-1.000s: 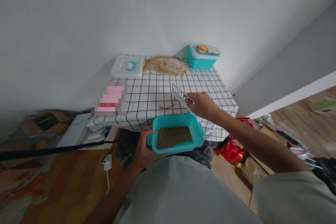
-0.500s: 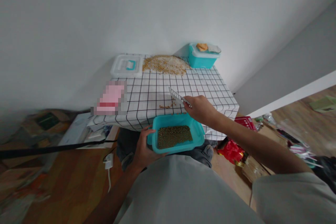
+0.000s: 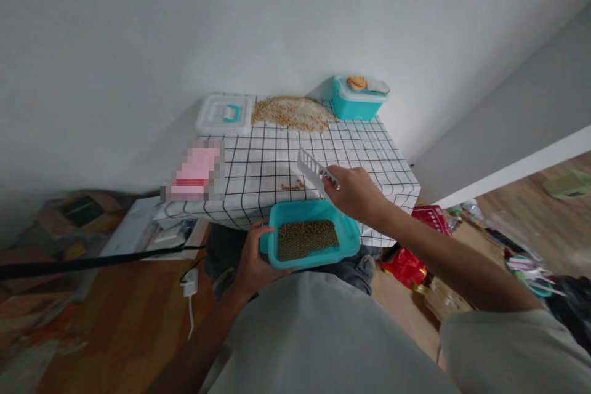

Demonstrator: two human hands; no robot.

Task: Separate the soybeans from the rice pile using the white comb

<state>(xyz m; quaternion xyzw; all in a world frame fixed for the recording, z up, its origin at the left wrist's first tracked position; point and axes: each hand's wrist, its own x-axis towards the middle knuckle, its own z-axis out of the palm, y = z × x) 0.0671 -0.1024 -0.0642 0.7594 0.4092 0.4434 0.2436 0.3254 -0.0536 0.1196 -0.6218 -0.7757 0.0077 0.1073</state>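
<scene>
**Desk:** The hands first. What does each one have?

**Photographer:** The left hand is curled round the left end of a teal tub, thumb over the rim and fingers underneath. The right hand is closed tight on the handle of a white slotted scraper. Neither hand has a finger free.

**Desk:** Where is the tub?

**Photographer:** It is held level in front of the person's lap, just below the near edge of the table. It is partly filled with small green beans.

**Desk:** And the scraper?

**Photographer:** Its blade tilts up and to the left, above the near part of the checked cloth and just beyond the tub's far rim. I cannot tell whether it touches the cloth. A small scatter of yellow beans lies just beside the blade.

**Desk:** Farther back?

**Photographer:** A broad pile of yellow beans lies along the far edge against the wall. On its left is a white lid with a teal handle. On its right is a second teal box, lidded, with small items on top. A blurred pink patch sits at the table's left edge.

**Desk:** Around the table?

**Photographer:** There is a wooden floor, a black strap across the left, a white plug on a cord, and a red bag amid the clutter on the right.
</scene>
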